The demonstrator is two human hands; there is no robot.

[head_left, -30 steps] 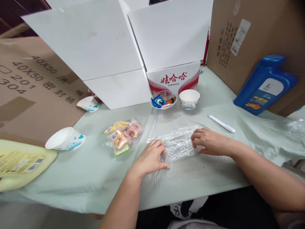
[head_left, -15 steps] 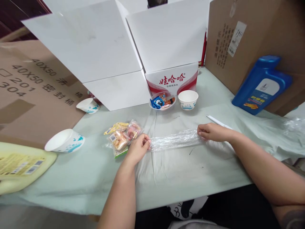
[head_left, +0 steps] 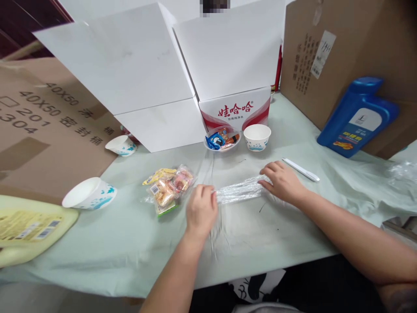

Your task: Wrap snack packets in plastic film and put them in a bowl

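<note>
A crumpled strip of clear plastic film (head_left: 239, 191) lies stretched across the cloth between my two hands. My left hand (head_left: 202, 211) is closed at its left end, with the fingers curled down over the film. At the other end my right hand (head_left: 282, 181) has its thumb and fingers around the film. Beside my left hand sits a pile of packaged snacks (head_left: 166, 189) in clear and yellow wrappers. A slim white utility knife or pen (head_left: 301, 169) rests just beyond my right wrist; its exact kind is unclear.
Behind stand a clear bowl of wrapped snacks (head_left: 222, 139) and a paper bowl (head_left: 257, 138). Two more paper bowls (head_left: 89, 193) are at left, near a yellow bottle (head_left: 32, 228). A blue bottle (head_left: 358, 117) stands right. White panels (head_left: 228, 56) and cardboard boxes (head_left: 48, 126) border the table.
My hands have come closer together, the left moving right and the right moving left. The film strip between them is shorter, and more of the white slim tool shows.
</note>
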